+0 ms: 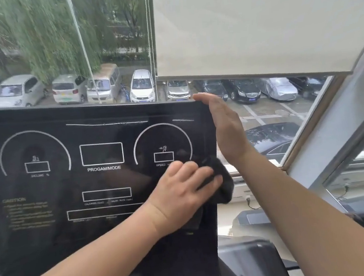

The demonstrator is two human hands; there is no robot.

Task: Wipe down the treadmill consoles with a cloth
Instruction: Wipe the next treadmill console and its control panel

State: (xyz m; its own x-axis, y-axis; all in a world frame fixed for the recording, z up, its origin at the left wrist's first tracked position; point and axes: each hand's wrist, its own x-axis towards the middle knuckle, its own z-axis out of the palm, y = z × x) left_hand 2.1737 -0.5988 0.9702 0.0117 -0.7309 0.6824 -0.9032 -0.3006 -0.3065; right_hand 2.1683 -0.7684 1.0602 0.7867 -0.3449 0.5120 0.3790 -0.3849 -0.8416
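Beside a window, a person's left hand (185, 189) presses a dark cloth (220, 184) against the treadmill console (73, 170) at its lower right edge, mid-wipe; the right hand (222, 127), fingers straight, steadies the panel's side. Untouched glass leftward likely comes next.

Glossy black console (48, 190) w/ white line graphics: two arcs, several outlined boxes, white lettering, faded greyish caution text bottom left. Black cloth (220, 185), nearly same shade as the panel. Cream roller blind (254, 24). Outside: green trees (32, 29), cars (140, 86) in white, silver, black.
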